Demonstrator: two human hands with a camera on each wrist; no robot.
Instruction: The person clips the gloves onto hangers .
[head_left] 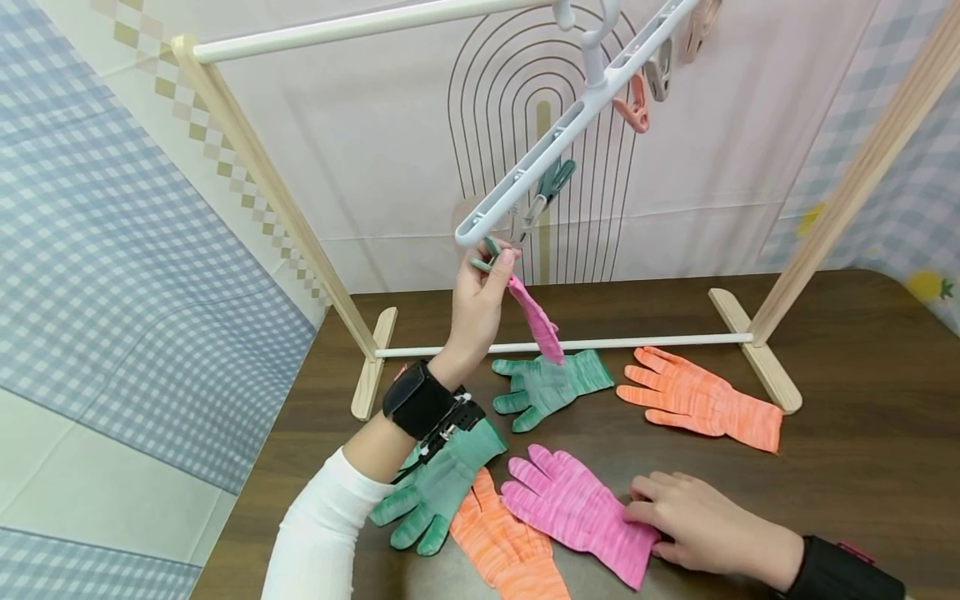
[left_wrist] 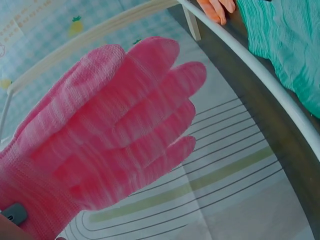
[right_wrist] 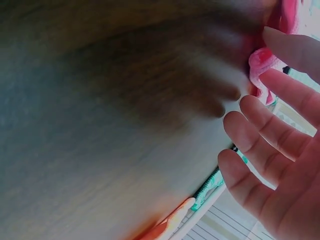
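Note:
Up at the near end of the hanger bar, my left hand (head_left: 482,287) pinches a green clothespin (head_left: 487,254). From it a pink glove (head_left: 536,321) hangs, seen nearly edge-on. In the left wrist view this glove (left_wrist: 110,125) spreads wide, the clothespin (left_wrist: 15,214) at its cuff. My right hand (head_left: 693,517) rests low over the table, its thumb and forefinger at the cuff of a second pink glove (head_left: 573,508). The right wrist view shows its fingers (right_wrist: 260,145) loosely extended, with that glove (right_wrist: 262,67) beside the thumb and forefinger.
Green gloves (head_left: 555,383) and orange gloves (head_left: 701,400) lie on the dark table (head_left: 862,400). A wooden rack with a white lower rod (head_left: 645,342) stands behind. The pale blue hanger (head_left: 555,137) carries a dark green clothespin (head_left: 555,179), a pink one (head_left: 635,104) and others.

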